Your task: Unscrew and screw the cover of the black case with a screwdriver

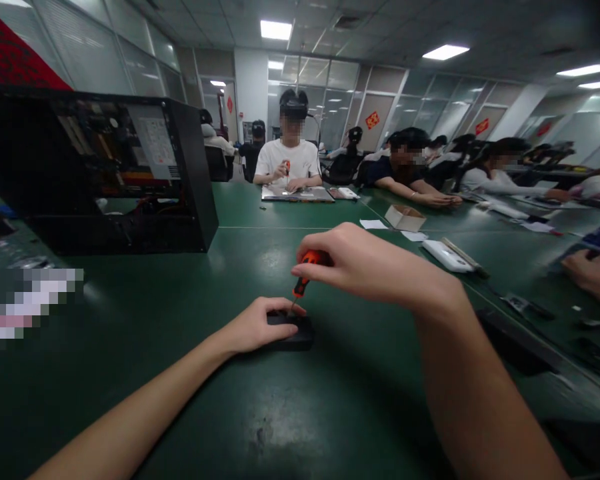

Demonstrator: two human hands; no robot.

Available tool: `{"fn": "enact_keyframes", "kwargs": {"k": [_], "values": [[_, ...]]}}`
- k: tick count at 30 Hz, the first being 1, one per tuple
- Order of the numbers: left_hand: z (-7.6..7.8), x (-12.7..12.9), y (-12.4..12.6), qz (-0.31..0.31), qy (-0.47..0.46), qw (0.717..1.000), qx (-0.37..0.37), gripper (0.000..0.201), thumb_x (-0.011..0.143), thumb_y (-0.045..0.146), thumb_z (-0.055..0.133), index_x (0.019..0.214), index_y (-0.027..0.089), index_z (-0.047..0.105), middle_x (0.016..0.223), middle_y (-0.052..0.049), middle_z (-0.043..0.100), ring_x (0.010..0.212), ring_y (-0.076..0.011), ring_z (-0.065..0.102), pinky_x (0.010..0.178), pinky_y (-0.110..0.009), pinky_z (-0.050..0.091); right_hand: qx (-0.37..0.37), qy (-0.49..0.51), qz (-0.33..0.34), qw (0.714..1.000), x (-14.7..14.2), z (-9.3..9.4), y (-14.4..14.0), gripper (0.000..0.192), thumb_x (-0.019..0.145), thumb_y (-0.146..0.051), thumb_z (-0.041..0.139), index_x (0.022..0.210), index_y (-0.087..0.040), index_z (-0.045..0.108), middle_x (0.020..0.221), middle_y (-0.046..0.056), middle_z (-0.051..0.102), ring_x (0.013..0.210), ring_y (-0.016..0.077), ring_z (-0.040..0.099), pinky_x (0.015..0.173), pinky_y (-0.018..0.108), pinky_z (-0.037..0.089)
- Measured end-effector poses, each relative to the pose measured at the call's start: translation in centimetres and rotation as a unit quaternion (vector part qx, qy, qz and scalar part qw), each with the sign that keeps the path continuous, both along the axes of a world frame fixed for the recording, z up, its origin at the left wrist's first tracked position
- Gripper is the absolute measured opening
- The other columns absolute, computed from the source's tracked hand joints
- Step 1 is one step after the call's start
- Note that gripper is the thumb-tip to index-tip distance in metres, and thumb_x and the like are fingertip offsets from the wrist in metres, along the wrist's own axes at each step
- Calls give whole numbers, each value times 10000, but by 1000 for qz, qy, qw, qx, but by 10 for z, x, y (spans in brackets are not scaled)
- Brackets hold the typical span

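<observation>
In the head view, the left hand (257,325) lies flat on a small black device (293,331) near the middle of the green desk (180,347), its fingers pressed together over the device's left and top side, holding it down. The right hand (367,263) hovers just above and to the right, its fingers curled tight around the orange handle of a screwdriver (306,270); the thin shaft slants down and left so that the tip meets the top of the device, just beside the left thumb (the exact contact spot is too small to make out).

To the far left on the desk stands an open black computer case (105,173), its insides showing. To the right lie a white flat device (447,255) and, farther off, a small cardboard box (404,217). Across the desk a person in a white shirt (289,160) sits with a headset on, and more people sit along the right side.
</observation>
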State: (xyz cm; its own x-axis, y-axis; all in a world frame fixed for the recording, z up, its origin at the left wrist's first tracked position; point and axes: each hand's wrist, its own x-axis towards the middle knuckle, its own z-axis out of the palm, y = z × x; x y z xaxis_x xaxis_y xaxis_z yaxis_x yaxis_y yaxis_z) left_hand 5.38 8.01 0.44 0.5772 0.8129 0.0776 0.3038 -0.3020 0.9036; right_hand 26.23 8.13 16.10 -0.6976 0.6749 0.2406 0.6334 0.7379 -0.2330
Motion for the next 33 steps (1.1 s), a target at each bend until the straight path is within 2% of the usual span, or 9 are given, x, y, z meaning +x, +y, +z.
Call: {"fn": "enact_keyframes", "kwargs": {"k": [2, 7, 14, 20, 26, 33], "values": [[0, 0, 1, 2, 8, 1000, -11, 313, 857, 275, 698, 1154, 189, 744, 1102, -42, 757, 1030, -249, 683, 972, -337, 475, 9, -14, 2, 1000, 2, 5, -3, 204, 929, -359, 640, 857, -180, 706, 730, 6, 660, 641, 110, 532, 582, 242, 305], [0, 1, 1, 8, 17, 1000, -14, 330, 866, 296, 689, 1174, 194, 748, 1160, -46, 762, 1100, -269, 677, 1018, -352, 463, -6, -25, 33, 999, 5, 5, -5, 175, 917, -327, 643, 861, -168, 691, 704, -2, 633, 601, 97, 496, 569, 237, 297], [12, 2, -6, -5, 70, 997, -16, 481, 775, 333, 770, 1231, 194, 709, 1140, -54, 748, 1023, -280, 690, 908, -360, 524, 18, -13, 55, 998, 7, 3, -1, 172, 913, -303, 630, 846, -167, 711, 701, 9, 628, 603, 106, 482, 603, 257, 303], [19, 3, -9, -3, 95, 995, 20, 453, 786, 288, 747, 1230, 211, 707, 1170, -49, 739, 1022, -265, 685, 936, -369, 516, 10, -10, 38, 999, 14, 3, 4, 169, 902, -283, 639, 799, -184, 730, 683, 7, 642, 608, 121, 523, 607, 267, 332], [17, 3, -8, -8, 95, 995, 37, 455, 792, 293, 762, 1237, 213, 709, 1200, -48, 740, 1078, -270, 677, 985, -367, 497, 4, -23, 28, 999, 17, 3, 6, 164, 884, -253, 646, 761, -191, 735, 657, -2, 640, 577, 115, 517, 584, 273, 330], [14, 2, -7, -4, 100, 994, 46, 464, 798, 300, 763, 1250, 213, 703, 1213, -51, 739, 1068, -269, 688, 991, -376, 502, 4, 27, 18, 999, 19, -5, 7, 165, 852, -249, 698, 700, -189, 721, 598, -9, 593, 569, 113, 512, 606, 276, 345]]}}
